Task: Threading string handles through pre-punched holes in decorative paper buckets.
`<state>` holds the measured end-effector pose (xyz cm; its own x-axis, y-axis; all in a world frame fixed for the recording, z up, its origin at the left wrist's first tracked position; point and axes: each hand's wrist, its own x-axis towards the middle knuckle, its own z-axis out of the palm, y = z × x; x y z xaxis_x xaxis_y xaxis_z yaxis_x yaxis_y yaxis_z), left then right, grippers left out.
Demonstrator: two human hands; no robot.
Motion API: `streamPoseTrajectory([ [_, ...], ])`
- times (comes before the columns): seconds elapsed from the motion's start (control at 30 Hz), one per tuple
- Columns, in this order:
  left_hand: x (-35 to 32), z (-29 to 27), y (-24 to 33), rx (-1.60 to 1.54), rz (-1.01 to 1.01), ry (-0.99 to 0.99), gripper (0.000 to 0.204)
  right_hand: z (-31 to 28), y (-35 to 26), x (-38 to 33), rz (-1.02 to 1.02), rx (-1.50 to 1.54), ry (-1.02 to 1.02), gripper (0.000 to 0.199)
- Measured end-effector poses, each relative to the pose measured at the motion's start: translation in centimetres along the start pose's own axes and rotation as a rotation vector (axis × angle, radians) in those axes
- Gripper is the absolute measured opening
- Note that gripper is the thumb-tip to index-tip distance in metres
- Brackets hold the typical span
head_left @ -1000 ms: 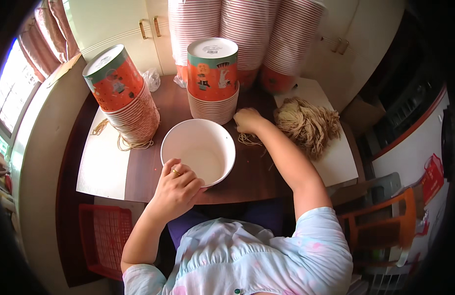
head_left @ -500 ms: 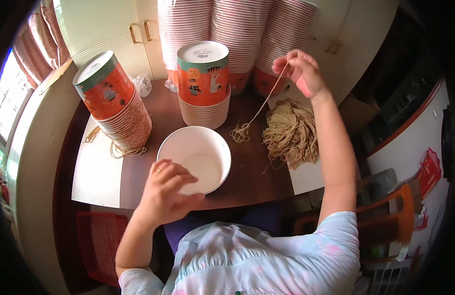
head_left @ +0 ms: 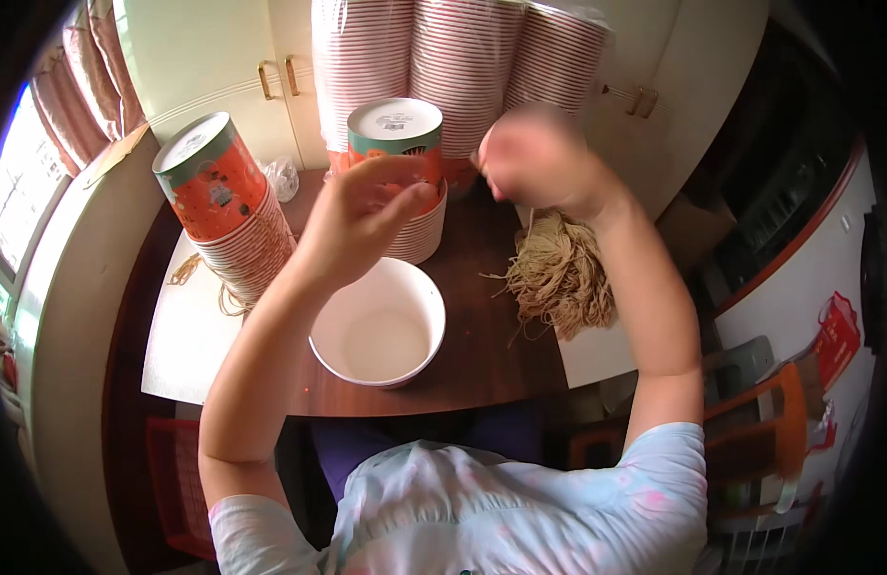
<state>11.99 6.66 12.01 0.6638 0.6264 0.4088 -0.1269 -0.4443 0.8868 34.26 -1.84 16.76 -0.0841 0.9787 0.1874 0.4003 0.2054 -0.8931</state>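
Twine lies in one loose tan bundle on the dark wooden table, just below the raised right hand and off to the right of the left hand. The right hand is blurred, its fingers bunched together; whether a strand is pinched in them cannot be told. The left hand is lifted above the table with thumb and fingers curled toward each other as if pinching, but nothing can be made out between them, so its hold cannot be told either.

Directly beneath the left hand sits one white paper bowl, open side up and unfilled, apart from both hands. Behind the two hands stands one short stack of upturned bowls with an orange and teal print and a white base on top; the left fingertips overlap it in the view. To the left of the left hand leans a second such stack, tilted. A few loose strands of twine trail at its foot, across a white sheet on the table. Farther behind the hands rise three tall columns of nested striped cups wrapped in clear plastic, against cream cupboard doors. A second white sheet lies under the bundle's right edge.
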Motion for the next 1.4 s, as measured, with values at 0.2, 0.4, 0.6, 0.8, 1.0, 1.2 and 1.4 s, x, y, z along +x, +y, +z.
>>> streamPoseTrajectory([
  [0.2,0.2,2.0,-1.5,-0.097,-0.079,-0.155,0.029,3.9,2.2,-1.3,0.055,0.158,-0.106,0.007],
  [0.4,-0.5,2.0,-0.2,0.129,-0.116,-0.113,0.022,5.1,4.0,-2.3,0.089,0.264,-0.046,0.012],
  [0.6,-1.0,1.9,-0.9,-0.194,-0.173,-0.058,0.03,5.1,4.8,-2.8,0.049,0.239,0.019,0.011],
  [0.8,-1.5,2.3,-1.1,-0.084,-0.25,-0.16,0.031,5.8,5.6,-3.2,-0.022,0.202,0.017,0.011],
  [1.0,-0.9,1.1,-0.6,0.07,-0.059,0.096,0.017,6.7,6.2,-3.1,-0.029,0.373,0.064,0.011],
  [1.2,4.2,-5.8,4.5,-0.029,0.264,0.403,0.026,5.5,17.6,-5.7,0.219,-0.219,0.046,0.009],
  [1.4,2.7,-5.1,6.5,0.15,0.202,0.228,0.023,5.2,15.0,-7.8,0.381,-1.349,-0.017,0.017],
])
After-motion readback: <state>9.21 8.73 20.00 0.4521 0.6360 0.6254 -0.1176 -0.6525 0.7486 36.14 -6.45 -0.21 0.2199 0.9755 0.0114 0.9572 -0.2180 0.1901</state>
